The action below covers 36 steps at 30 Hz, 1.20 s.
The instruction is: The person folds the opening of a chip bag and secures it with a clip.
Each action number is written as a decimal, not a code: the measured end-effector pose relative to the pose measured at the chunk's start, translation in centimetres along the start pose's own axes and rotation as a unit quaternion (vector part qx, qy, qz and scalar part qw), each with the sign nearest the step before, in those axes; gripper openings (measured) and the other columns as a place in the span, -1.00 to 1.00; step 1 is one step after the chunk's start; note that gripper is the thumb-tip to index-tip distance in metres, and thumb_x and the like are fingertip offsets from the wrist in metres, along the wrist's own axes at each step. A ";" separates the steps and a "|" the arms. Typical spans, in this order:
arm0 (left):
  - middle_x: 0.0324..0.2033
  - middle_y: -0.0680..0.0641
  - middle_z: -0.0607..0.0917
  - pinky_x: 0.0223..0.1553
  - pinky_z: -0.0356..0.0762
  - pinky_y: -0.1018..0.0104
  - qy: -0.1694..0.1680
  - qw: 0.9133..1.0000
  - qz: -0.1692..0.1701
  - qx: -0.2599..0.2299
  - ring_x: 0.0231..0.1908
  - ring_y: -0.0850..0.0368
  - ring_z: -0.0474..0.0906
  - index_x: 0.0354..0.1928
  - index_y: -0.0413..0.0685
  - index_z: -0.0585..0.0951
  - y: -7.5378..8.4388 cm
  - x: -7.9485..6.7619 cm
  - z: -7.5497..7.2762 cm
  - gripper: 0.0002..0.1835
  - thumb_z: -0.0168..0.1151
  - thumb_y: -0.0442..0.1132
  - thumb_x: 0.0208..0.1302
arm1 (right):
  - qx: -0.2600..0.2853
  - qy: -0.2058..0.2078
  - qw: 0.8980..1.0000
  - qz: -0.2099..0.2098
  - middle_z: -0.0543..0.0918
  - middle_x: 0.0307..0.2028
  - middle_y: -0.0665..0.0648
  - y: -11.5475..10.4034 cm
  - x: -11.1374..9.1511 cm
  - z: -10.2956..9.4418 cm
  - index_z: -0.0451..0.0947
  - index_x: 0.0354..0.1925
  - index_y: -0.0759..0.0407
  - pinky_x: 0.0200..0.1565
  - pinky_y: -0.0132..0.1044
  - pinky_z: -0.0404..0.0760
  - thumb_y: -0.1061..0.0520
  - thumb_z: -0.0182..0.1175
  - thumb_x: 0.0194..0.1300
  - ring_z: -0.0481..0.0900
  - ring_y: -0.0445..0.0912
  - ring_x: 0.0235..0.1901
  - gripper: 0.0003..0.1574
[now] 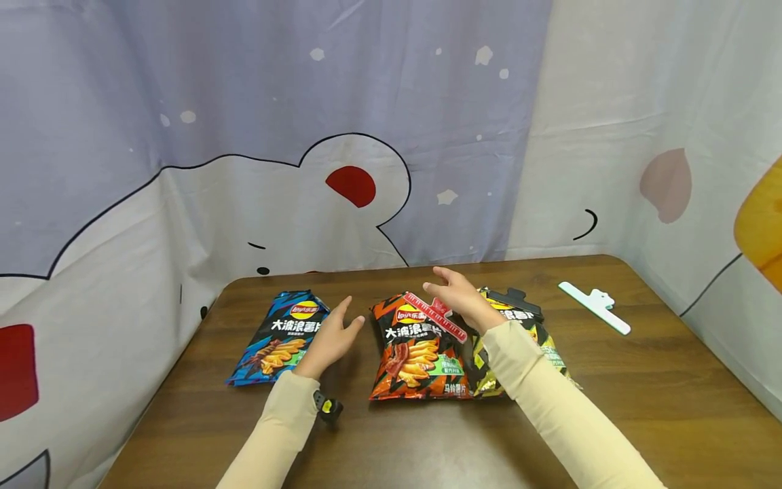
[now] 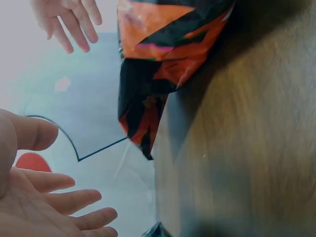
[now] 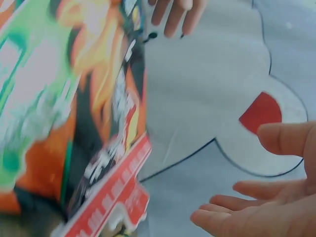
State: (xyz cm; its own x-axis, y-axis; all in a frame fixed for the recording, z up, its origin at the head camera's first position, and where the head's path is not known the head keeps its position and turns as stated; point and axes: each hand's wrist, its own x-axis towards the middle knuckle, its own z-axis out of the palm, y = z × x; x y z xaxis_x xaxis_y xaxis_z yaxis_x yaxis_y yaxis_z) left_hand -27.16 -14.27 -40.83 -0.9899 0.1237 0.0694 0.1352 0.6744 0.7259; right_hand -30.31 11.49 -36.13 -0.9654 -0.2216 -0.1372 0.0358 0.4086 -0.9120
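Observation:
My left hand hovers between a blue chip bag and an orange chip bag, its fingers extended around nothing. Over the orange bag's upper right my right hand is held in the air, fingers loosely spread. A red bag clip lies slantwise across the top right of the orange bag. Partly behind my right forearm is a yellow chip bag with a black bag clip across its top. In the right wrist view the red clip sits near the orange bag's edge, apart from my fingers.
A white and green bag clip lies alone at the right of the wooden table. Behind and beside the table hangs a patterned curtain. The orange and yellow bags lie side by side.

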 end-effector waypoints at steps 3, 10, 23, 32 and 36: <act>0.42 -0.34 0.17 0.37 0.09 -0.17 -0.002 1.000 -0.006 0.003 0.41 -0.28 0.09 0.46 -0.25 0.10 -0.1 0.0 -0.7 -0.32 0.03 -0.11 0.43 | 0.032 0.010 0.999 -0.025 -0.02 0.49 0.30 -0.7 -0.2 0.6 -0.11 0.49 0.29 0.42 0.06 0.05 0.04 0.01 0.44 -0.04 0.20 0.47 -0.15; 0.43 -0.34 0.13 0.37 0.06 -0.20 -0.001 1.000 -0.025 0.012 0.42 -0.29 0.04 0.48 -0.24 0.04 -0.7 0.0 -2.4 -0.31 -0.02 -0.09 0.45 | 0.126 0.006 0.991 -0.036 0.04 0.48 0.25 -2.1 -0.7 2.3 -0.13 0.50 0.25 0.43 0.00 0.08 0.06 -0.01 0.46 0.01 0.13 0.47 -0.17; 0.46 -0.34 0.04 0.30 0.17 -0.27 0.002 0.997 -0.065 0.036 0.37 -0.37 0.10 0.51 -0.16 -0.07 -2.7 -0.1 -5.5 -0.30 -0.11 -0.06 0.49 | 0.331 -0.011 0.943 -0.016 0.09 0.43 0.38 -3.1 -0.3 6.5 -0.12 0.46 0.41 0.43 0.01 0.05 0.23 -0.06 0.47 0.03 0.17 0.45 -0.24; 0.46 -0.37 -0.01 0.35 0.06 -0.26 0.002 0.995 -0.084 0.043 0.42 -0.36 -0.06 0.50 -0.25 -0.10 -4.5 -0.5 -7.1 -0.29 -0.14 -0.09 0.49 | 0.415 -0.014 0.910 0.024 0.01 0.46 0.38 -2.8 0.2 8.6 -0.14 0.46 0.43 0.44 0.01 0.02 0.26 -0.07 0.46 -0.03 0.20 0.46 -0.25; 0.45 -0.39 -0.01 0.35 0.03 -0.27 0.003 0.994 -0.095 0.045 0.41 -0.39 -0.05 0.49 -0.30 -0.10 -5.5 -0.8 -7.8 -0.29 -0.15 -0.09 0.48 | 0.431 -0.023 0.901 0.039 -0.02 0.46 0.38 -2.6 0.5 9.6 -0.15 0.46 0.43 0.44 0.01 0.02 0.26 -0.08 0.47 -0.04 0.20 0.47 -0.25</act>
State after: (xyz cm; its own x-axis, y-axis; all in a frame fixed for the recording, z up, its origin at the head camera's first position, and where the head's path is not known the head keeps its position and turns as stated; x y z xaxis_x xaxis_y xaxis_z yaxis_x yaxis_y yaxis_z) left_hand -27.45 -23.75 -39.58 -0.9981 -0.0161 -0.0589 -0.0512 0.7474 0.6624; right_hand -28.36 1.80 -37.58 -0.9404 -0.2657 -0.2124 0.3097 -0.4108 -0.8575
